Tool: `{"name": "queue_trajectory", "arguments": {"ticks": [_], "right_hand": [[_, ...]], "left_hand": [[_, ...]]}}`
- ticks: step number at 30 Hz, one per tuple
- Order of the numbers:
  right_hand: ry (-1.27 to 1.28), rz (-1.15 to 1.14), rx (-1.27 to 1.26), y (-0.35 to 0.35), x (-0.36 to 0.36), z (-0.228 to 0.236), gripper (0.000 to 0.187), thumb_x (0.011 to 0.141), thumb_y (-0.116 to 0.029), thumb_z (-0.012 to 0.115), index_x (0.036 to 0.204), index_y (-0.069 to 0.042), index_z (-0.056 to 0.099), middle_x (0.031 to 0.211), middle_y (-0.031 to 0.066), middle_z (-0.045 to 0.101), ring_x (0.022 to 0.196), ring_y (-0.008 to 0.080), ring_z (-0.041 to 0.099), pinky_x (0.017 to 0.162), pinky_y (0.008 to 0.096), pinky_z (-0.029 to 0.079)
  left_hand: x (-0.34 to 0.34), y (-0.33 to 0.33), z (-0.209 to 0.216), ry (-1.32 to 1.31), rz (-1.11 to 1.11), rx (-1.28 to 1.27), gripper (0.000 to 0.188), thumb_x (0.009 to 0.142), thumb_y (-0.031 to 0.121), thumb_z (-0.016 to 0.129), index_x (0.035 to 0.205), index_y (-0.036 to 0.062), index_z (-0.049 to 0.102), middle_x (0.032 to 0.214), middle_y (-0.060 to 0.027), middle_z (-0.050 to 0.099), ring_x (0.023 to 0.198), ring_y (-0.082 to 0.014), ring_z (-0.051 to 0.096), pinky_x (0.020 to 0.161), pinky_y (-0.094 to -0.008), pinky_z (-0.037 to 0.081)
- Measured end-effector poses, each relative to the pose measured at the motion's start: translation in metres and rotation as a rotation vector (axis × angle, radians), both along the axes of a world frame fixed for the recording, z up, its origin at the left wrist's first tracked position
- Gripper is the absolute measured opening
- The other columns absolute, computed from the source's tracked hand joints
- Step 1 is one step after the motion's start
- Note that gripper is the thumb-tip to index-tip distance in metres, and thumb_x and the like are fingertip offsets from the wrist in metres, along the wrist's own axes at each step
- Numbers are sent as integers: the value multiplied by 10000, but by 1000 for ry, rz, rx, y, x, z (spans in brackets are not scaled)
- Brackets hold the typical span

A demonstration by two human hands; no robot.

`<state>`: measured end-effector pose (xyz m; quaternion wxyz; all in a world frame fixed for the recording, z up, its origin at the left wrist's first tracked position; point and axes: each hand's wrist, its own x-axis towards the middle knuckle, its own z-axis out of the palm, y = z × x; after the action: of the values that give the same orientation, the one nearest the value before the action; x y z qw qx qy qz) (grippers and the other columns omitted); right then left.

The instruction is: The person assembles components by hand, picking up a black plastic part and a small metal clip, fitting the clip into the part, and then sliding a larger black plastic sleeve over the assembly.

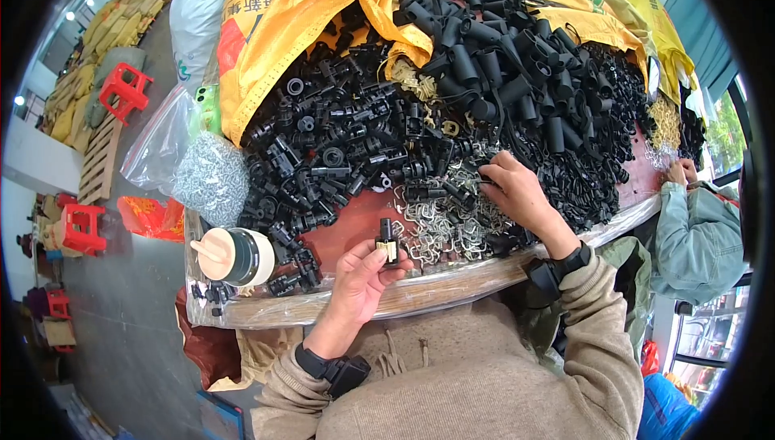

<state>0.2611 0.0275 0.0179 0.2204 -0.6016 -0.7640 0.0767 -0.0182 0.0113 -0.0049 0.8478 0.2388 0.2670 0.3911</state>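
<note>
Near the table's front edge, my left hand (pixel 355 282) grips a small black plastic fitting (pixel 386 230) upright, with a cream-coloured piece on its side. My right hand (pixel 521 194) is over the pile to the right, fingers drawn together at a small dark piece; what exactly they pinch is not clear. Beneath and beside it lie bent silvery metal clips (pixel 452 230). Similar black fittings (pixel 331 141) are heaped at the left. Behind my right hand are black tubular sleeves (pixel 492 69) and a heap of small black strap-like pieces (pixel 565 173).
Yellow woven sacks (pixel 282 20) stand at the back. A lidded cup (pixel 234 256) and a bag of small grey pieces (pixel 211 178) sit at the left edge. At the right, another person's hand (pixel 682 171) works at the table. Red stools (pixel 83 228) stand on the floor.
</note>
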Motion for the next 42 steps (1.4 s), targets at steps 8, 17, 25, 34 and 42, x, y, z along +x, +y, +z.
{"name": "queue_trajectory", "arguments": {"ticks": [8, 17, 25, 34, 42], "right_hand": [[92, 4, 82, 0, 4, -8, 224, 688, -4, 596, 905, -3, 540, 865, 119, 491, 768, 318, 518, 654, 349, 443], [489, -157, -153, -3, 5, -5, 138, 760, -6, 581, 890, 3, 535, 744, 38, 554, 642, 144, 578, 535, 246, 449], [1272, 30, -642, -25, -29, 21, 116, 801, -9, 550, 916, -4, 564, 748, 17, 548, 621, 80, 567, 548, 180, 455], [900, 359, -285, -37, -74, 26, 152, 768, -1, 585, 919, -18, 577, 823, 61, 528, 713, 123, 552, 589, 216, 464], [626, 212, 21, -45, -84, 14, 210, 720, -4, 624, 922, -40, 581, 835, 79, 503, 691, 167, 504, 554, 252, 420]], "left_hand": [[0, 1, -2, 5, 28, -10, 218, 836, 146, 534, 981, -17, 519, 900, -125, 590, 820, -209, 602, 698, -251, 508], [3, -1, 1, 11, 40, -7, 217, 834, 137, 539, 987, -16, 520, 905, -115, 592, 812, -198, 602, 694, -247, 504], [16, -1, 4, 70, -10, -21, 220, 803, 129, 585, 983, 10, 543, 899, -112, 600, 809, -195, 606, 684, -257, 515], [25, -8, 10, 75, -166, -28, 222, 801, 128, 597, 1004, 45, 565, 917, -17, 604, 808, -112, 588, 699, -225, 487], [27, -11, 13, 46, -187, -58, 217, 836, 148, 546, 1023, 40, 554, 915, -35, 606, 812, -129, 594, 712, -253, 499]]}}
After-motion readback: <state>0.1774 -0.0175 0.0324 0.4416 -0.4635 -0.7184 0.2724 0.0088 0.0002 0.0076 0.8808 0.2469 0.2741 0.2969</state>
